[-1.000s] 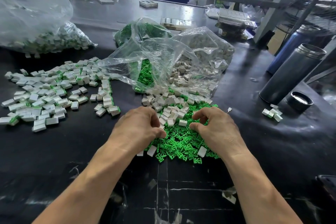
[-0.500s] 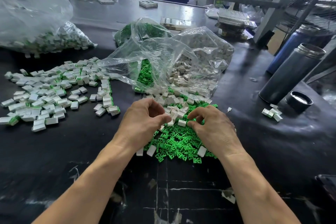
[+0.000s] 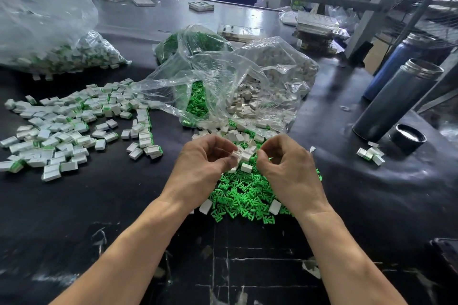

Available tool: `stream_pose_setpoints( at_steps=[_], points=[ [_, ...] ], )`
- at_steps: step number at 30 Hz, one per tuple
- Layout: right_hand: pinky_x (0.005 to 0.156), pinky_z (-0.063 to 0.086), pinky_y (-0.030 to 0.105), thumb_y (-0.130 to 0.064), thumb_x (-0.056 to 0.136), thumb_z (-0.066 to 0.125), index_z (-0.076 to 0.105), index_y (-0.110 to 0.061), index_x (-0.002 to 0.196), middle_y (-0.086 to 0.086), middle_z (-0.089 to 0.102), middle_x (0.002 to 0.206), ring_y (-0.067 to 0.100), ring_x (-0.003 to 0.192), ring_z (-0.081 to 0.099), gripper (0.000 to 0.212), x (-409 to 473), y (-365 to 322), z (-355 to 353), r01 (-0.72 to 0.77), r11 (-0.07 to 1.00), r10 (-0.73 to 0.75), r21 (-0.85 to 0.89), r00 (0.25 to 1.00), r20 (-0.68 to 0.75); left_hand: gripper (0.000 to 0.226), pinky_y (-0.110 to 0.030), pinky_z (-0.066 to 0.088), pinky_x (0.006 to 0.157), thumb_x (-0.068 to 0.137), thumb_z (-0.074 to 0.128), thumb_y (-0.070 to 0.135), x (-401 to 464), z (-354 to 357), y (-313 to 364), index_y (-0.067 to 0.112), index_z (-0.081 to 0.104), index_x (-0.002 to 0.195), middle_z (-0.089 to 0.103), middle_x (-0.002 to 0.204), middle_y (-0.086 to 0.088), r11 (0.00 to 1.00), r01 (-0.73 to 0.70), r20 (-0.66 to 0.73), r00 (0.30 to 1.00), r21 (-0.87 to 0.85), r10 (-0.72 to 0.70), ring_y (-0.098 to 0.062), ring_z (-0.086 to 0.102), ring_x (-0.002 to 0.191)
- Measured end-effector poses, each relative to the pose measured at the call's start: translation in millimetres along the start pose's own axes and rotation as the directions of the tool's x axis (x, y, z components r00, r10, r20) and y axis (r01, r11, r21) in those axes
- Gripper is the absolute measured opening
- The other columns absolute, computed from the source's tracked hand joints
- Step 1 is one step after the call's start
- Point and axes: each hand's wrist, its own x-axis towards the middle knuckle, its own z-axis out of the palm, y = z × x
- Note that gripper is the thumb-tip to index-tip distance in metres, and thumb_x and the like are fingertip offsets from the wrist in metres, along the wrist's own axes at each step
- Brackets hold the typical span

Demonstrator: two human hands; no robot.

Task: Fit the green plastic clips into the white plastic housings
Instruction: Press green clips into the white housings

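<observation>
At nine o'clock lay the finished housings (image 3: 74, 131). The left hand (image 3: 203, 166) pinched a white housing (image 3: 236, 155); the right hand (image 3: 288, 168) curled its fingers, contents hidden. Green clips (image 3: 244, 195) were heaped beneath. Best, I judged, to square clip and slot before pressing.
</observation>
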Motion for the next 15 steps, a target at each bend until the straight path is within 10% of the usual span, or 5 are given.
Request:
stream_pose_setpoints(
  at_steps=[8, 15],
  points=[
    [0.048, 0.042, 0.013, -0.011, 0.094, 0.068, 0.074, -0.024, 0.097, -0.010, 0.067, 0.069, -0.002, 0.052, 0.055, 0.015, -4.1, -5.3, 6.8, -0.123, 0.894, 0.085, 0.430, 0.991, 0.107, 0.011, -0.026, 0.055, 0.071, 0.089, 0.078, 0.015, 0.5, 3.2, -3.8, 0.024, 0.073, 0.093, 0.077, 0.084, 0.000, 0.997, -0.019, 0.017, 1.000, -0.077, 0.021, -0.009, 0.070, 0.076],
    [0.056, 0.048, 0.014, -0.010, 0.096, 0.070, 0.076, -0.025, 0.101, -0.013, 0.072, 0.075, 0.000, 0.059, 0.061, 0.017, -5.4, -6.7, 5.6, -0.045, 0.881, -0.018, 0.471, 0.992, 0.129, 0.010, -0.018, 0.053, 0.066, 0.091, 0.076, 0.012, 0.4, 3.7, -3.0, 0.019, 0.074, 0.098, 0.075, 0.082, 0.000, 0.992, -0.020, 0.013, 1.000, -0.121, 0.022, -0.003, 0.064, 0.070]
  ],
)
